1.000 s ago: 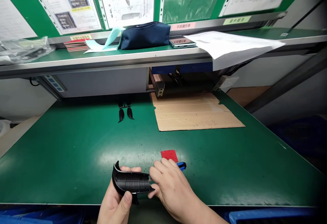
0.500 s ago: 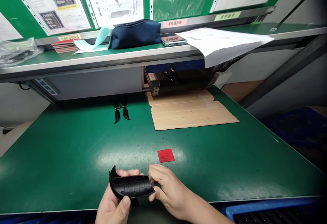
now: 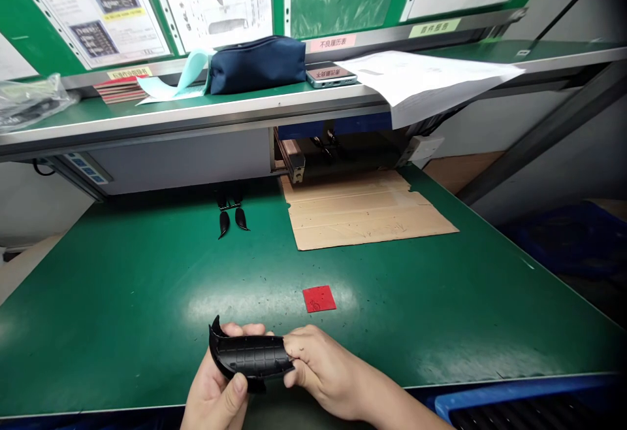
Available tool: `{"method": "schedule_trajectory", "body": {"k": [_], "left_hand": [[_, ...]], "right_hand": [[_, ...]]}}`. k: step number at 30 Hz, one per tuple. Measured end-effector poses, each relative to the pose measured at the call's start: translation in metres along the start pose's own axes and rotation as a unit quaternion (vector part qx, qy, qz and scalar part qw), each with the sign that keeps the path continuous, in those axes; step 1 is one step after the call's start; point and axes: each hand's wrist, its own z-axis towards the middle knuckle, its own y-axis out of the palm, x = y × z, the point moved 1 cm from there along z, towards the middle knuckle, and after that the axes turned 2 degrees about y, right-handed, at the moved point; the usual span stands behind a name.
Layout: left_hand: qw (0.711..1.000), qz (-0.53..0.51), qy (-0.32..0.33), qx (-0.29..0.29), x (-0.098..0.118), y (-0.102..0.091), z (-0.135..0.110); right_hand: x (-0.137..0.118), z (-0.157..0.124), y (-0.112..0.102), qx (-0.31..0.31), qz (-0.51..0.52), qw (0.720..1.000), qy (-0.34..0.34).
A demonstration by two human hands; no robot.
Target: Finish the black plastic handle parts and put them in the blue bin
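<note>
A curved black plastic part [image 3: 249, 355] with a ribbed inner face is held over the front edge of the green table [image 3: 122, 293]. My left hand [image 3: 215, 394] grips it from below, thumb on its lower rim. My right hand [image 3: 321, 371] pinches its right end. A small red square [image 3: 319, 298] lies flat on the table just beyond my right hand.
A cardboard sheet [image 3: 367, 211] lies at the back right. Two small black pieces [image 3: 231, 219] rest at the back middle. The shelf above carries a navy pouch [image 3: 258, 64], a phone [image 3: 331, 76], papers [image 3: 426, 74] and a plastic bag [image 3: 27, 97]. Blue bins [image 3: 529, 407] stand below the front edge.
The blue tool seen by my right hand one second ago is out of sight. My right fingers have curled tighter on the part's right end. The camera has shifted slightly.
</note>
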Motion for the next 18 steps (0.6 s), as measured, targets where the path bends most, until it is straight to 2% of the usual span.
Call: {"method": "schedule_trajectory", "body": {"k": [2, 4, 7, 9, 13, 18], "left_hand": [[1.000, -0.008, 0.000, 0.011, 0.001, 0.002, 0.002], [0.999, -0.017, 0.006, 0.032, 0.004, 0.007, 0.005], [0.998, -0.027, 0.013, 0.055, 0.007, 0.015, 0.010], [0.998, -0.031, 0.016, 0.061, 0.007, 0.020, 0.011], [0.997, -0.019, 0.020, 0.078, 0.005, 0.027, 0.011], [0.995, -0.017, 0.019, 0.093, 0.005, 0.032, 0.010]], "right_hand": [[-0.001, -0.002, -0.003, -0.027, 0.067, 0.997, 0.017], [-0.002, -0.003, -0.001, 0.015, 0.067, 0.996, 0.049], [-0.002, -0.002, 0.010, 0.112, -0.049, 0.990, 0.069], [-0.002, 0.001, 0.019, 0.146, -0.137, 0.978, 0.057], [-0.001, 0.006, 0.025, 0.183, -0.249, 0.950, 0.045], [-0.001, 0.009, 0.026, 0.192, -0.300, 0.933, 0.054]]}}
